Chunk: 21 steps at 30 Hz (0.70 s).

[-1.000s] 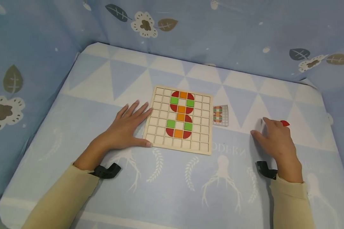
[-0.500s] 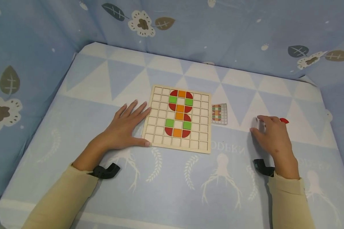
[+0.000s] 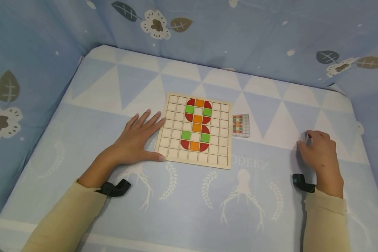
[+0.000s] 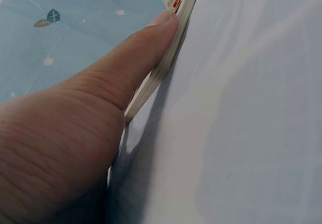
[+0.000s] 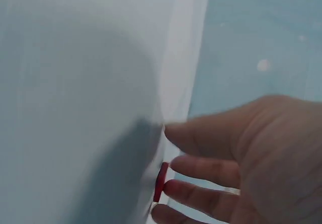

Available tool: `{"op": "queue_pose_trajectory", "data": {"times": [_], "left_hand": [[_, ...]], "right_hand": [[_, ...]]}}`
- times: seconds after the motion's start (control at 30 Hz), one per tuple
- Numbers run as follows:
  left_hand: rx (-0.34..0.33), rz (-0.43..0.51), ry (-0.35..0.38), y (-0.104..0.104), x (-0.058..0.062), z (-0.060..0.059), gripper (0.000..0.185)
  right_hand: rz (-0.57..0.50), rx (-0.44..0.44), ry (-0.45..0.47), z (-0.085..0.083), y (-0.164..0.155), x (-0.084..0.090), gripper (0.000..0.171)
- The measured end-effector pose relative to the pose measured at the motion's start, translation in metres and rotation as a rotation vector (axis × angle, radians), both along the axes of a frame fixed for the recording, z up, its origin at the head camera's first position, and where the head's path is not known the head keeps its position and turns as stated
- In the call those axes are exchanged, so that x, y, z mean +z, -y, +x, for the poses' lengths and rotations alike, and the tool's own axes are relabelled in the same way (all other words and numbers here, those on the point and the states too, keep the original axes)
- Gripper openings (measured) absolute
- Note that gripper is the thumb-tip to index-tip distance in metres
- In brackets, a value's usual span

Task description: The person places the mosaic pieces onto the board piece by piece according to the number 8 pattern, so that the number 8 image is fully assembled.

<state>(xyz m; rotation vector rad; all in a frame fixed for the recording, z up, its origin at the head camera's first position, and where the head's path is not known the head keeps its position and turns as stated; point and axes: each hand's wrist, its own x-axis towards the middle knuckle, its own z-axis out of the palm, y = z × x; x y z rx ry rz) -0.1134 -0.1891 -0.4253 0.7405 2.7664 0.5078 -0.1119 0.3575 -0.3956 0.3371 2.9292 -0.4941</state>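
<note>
Blue patterned cloth (image 3: pixel 182 206) carries wooden grid board (image 3: pixel 173 140), small pattern card (image 3: pixel 241 125).

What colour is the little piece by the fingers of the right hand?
Red. The small flat piece lies against the right hand's fingers; the right wrist view shows it best.

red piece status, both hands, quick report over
Left hand flat, thumb braced on the wooden grid board. Right hand curled over the flat red puzzle piece on the blue cloth, fingertips touching it; grip unclear. Nothing in the way.

Soft, even light, seemingly from overhead; faint shadows under both arms. The head view is sharp; both wrist views are blurred and washed out.
</note>
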Motion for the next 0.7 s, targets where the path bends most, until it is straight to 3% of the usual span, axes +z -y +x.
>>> {"op": "queue_pose_trajectory", "data": {"times": [0.13,0.27,0.43,0.7], "left_hand": [[0.007,0.003,0.004,0.001,0.001,0.001,0.116],[0.012,0.003,0.005,0.001,0.0,0.002,0.116],[0.01,0.007,0.005,0.0,0.0,0.001,0.116],[0.004,0.015,0.01,-0.001,0.003,0.002,0.114]], "right_hand": [[0.033,-0.08,-0.055,-0.002,-0.004,-0.006,0.049],[0.001,-0.094,-0.075,-0.001,-0.007,-0.006,0.042],[-0.065,-0.098,0.051,0.006,-0.015,0.002,0.044],[-0.145,-0.181,0.202,0.009,-0.016,0.005,0.053]]}}
